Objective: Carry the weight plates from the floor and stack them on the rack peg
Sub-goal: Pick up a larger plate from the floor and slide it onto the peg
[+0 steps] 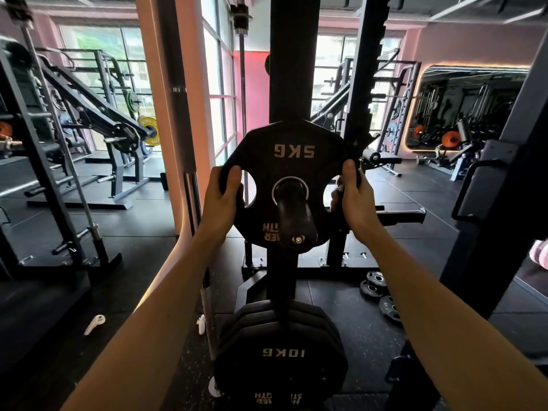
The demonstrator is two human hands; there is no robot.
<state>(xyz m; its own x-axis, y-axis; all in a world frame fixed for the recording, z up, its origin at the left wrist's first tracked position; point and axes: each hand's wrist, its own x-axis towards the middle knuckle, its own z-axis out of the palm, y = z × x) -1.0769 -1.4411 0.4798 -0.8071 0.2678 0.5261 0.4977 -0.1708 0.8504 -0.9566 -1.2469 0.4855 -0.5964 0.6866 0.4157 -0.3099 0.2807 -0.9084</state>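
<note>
A black 5 kg weight plate (292, 161) sits with its centre hole around the rack peg (295, 216), which sticks out toward me from the black upright post (289, 69). My left hand (221, 194) grips the plate's left edge through its handle hole. My right hand (354, 197) grips the right edge the same way. Below, on a lower peg, hang several black 10 kg plates (281, 351). Small black plates (376, 287) lie on the floor to the right of the rack base.
A barbell (189, 185) stands upright just left of the post. White earbuds (95, 323) lie on the dark rubber floor at lower left. Gym machines stand left and right, and a dark rack frame (504, 203) rises close on the right.
</note>
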